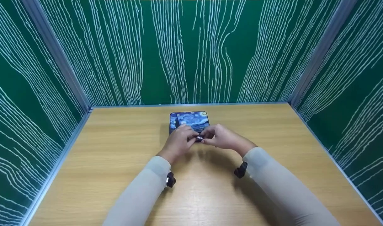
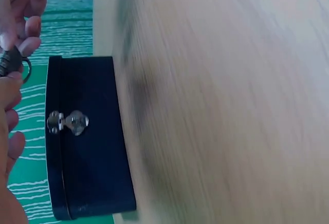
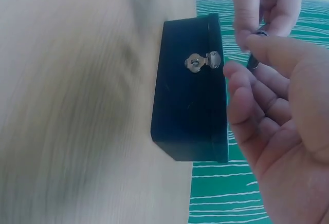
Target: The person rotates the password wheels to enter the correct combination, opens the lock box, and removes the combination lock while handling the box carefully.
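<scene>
Between the two hands is a small dark padlock (image 1: 199,137) with a ribbed body and a curved metal shackle, best seen in the left wrist view (image 2: 10,62). My left hand (image 1: 179,140) pinches one end between thumb and fingers. From the other side my right hand (image 1: 222,137) pinches it too, its lower fingers loosely curled in the right wrist view. Fingers hide much of the padlock. Just beyond the hands sits a dark box (image 1: 190,121) with a swirling blue painting on its closed lid. On its front is a silver clasp (image 3: 195,62).
The box stands on a light wooden table (image 1: 122,157), near its back edge. Green walls (image 1: 200,56) with white wavy lines enclose the back and both sides. A small black device (image 1: 170,180) is strapped at the left wrist, another device (image 1: 241,169) at the right.
</scene>
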Demonstrator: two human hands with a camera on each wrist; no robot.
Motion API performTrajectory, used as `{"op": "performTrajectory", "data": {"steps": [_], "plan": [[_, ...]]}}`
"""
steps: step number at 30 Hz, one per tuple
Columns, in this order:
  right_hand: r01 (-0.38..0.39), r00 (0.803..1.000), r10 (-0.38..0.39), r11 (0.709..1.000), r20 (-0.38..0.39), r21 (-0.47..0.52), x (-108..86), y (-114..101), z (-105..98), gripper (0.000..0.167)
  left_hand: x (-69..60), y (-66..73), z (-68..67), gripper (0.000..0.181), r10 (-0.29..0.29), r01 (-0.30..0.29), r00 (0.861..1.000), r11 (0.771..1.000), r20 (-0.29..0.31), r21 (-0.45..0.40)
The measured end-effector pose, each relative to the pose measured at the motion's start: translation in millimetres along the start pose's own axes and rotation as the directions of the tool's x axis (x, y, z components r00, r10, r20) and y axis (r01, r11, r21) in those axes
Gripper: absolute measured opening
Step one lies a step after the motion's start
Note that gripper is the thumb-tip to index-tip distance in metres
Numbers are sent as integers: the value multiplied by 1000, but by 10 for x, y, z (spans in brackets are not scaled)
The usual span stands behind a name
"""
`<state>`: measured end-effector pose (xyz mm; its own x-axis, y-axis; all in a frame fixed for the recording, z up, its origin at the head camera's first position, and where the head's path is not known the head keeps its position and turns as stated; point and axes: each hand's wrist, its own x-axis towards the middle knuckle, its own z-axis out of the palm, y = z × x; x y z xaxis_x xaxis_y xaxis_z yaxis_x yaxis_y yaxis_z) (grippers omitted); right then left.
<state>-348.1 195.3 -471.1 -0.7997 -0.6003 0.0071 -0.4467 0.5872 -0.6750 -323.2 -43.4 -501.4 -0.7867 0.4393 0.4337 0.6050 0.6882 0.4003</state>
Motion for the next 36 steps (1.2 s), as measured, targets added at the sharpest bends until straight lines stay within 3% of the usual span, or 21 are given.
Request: {"op": "performTrajectory", "data": {"steps": [4,7,12,18,23,28,30,36], "plan": [[13,1000,-13,999,1,-45,-24,56,-25,20,35,82,45,22,-97,101,992,994,76,-48],[0,1000,0,997,-4,-72,-55,104,-68,20,58,146,102,27,-177,189,976,978,125,-93],[-33,999,30,994,-30,-102,-112,197,-162,20,113,281,258,30,-272,292,953,943,137,-159],[-72,997,67,989,-42,-127,-199,351,-265,21,232,468,509,20,-317,324,946,936,76,-140],[-122,992,118,986,-41,-115,-299,483,-365,19,357,612,718,21,-335,340,940,917,62,-206],[-113,994,110,983,-29,-144,-318,627,-410,15,415,698,838,21,-383,411,912,856,149,-312],[-111,994,110,982,-18,-151,-315,680,-408,13,426,714,860,19,-379,422,906,847,189,-323],[-146,988,151,976,16,-161,-259,814,-347,13,431,695,910,18,-337,387,915,889,223,-244]]}}
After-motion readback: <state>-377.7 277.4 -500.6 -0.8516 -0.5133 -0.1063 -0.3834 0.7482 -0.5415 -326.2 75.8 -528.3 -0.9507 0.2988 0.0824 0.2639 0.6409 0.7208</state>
